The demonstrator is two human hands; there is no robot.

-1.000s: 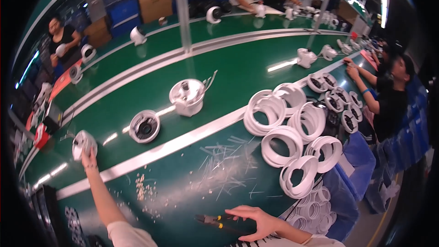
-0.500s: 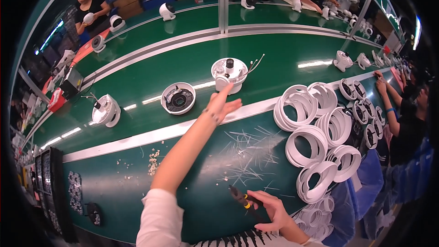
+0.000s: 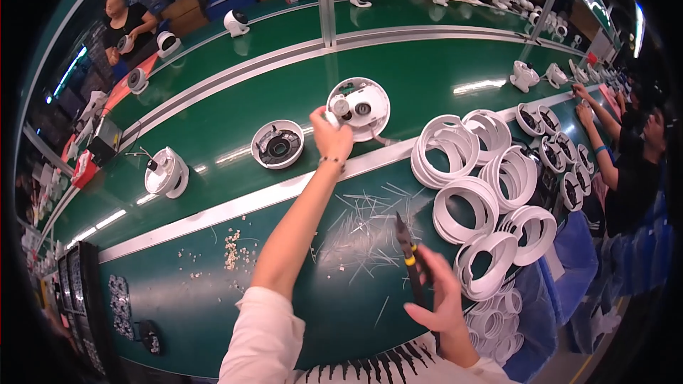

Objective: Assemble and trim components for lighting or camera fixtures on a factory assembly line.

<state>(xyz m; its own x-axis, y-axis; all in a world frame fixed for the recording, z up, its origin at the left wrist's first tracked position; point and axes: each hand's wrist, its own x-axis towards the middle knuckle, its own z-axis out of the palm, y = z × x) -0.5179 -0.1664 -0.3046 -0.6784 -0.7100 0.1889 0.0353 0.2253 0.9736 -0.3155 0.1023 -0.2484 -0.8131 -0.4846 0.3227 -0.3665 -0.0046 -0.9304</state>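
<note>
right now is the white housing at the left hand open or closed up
Open: the white housing by the left hand shows its inside, with a bit of green and a round dark part exposed.

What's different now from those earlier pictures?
The left hand came away from the white housing on the left, moved right and took hold of another white housing, which tipped, showing its inside. The right hand still holds the pliers, whose tips swung from leftward to away from the person. The round black-centred part stayed between both housings.
</note>
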